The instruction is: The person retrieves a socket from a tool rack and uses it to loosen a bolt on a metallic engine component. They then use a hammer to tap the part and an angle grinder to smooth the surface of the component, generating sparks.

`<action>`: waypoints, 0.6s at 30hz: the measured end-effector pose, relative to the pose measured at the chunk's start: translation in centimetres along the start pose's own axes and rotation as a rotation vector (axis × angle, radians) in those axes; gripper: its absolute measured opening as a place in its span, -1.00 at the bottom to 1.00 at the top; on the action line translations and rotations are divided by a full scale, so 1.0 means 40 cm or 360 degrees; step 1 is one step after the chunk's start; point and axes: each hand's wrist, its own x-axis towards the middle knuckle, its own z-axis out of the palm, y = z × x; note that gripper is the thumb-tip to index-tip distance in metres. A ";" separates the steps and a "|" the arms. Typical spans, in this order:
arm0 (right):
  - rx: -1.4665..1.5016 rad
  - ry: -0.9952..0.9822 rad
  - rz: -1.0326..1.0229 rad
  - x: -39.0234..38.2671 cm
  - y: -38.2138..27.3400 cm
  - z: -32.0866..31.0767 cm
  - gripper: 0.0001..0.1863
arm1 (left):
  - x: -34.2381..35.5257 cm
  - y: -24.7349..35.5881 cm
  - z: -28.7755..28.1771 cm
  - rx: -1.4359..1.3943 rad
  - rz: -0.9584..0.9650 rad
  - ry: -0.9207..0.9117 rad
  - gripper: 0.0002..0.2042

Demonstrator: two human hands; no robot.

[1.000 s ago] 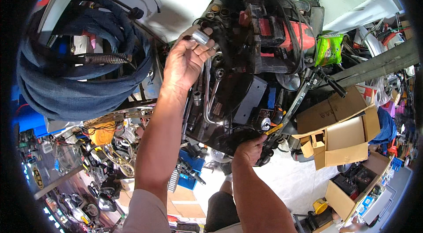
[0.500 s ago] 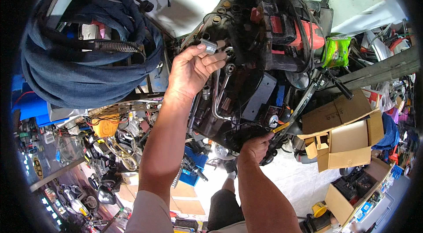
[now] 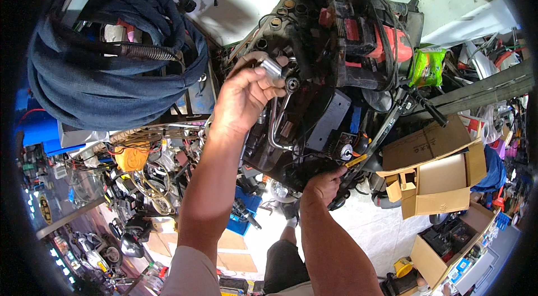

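Silver cylindrical metal socket (image 3: 271,68) pinched btwn thumb & fingers of L hand (image 3: 241,100); R hand (image 3: 323,187) nr slim yellow strip (image 3: 355,161), can't tell its grip.

Block letters are running along a metal bar (image 3: 386,127) up and right of the right hand (image 3: 324,187). Farther right, dark characters are marking a flap (image 3: 420,142) of a cardboard box (image 3: 440,202). Higher up, a green packet (image 3: 427,67) is bearing illegible print.
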 end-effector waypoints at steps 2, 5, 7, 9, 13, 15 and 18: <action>0.0019 0.0007 0.0007 0.000 -0.003 -0.002 0.03 | -0.028 -0.018 0.021 0.0227 0.0140 0.0000 -0.64; 0.0006 -0.0019 -0.0009 -0.019 0.001 0.002 0.05 | -0.084 -0.034 -0.004 0.0577 0.0367 -0.0008 -0.60; 0.0038 0.0022 0.0008 -0.009 0.009 0.007 0.07 | -0.112 -0.043 0.003 0.0653 0.0442 -0.0029 -0.61; 0.0060 0.0029 -0.0003 -0.009 0.005 -0.002 0.11 | -0.139 -0.046 0.016 0.0706 0.0464 -0.0022 -0.63; 0.0061 0.0038 0.0005 -0.033 -0.007 -0.010 0.11 | -0.237 -0.046 0.013 0.0698 0.0524 0.0039 -0.61; 0.0043 -0.0012 -0.0004 -0.036 -0.002 -0.020 0.11 | -0.311 -0.057 0.019 0.0614 0.0533 0.0095 -0.61; 0.0027 -0.0001 -0.0072 0.022 0.024 0.010 0.13 | -0.465 -0.074 0.029 0.0561 0.0555 0.0179 -0.58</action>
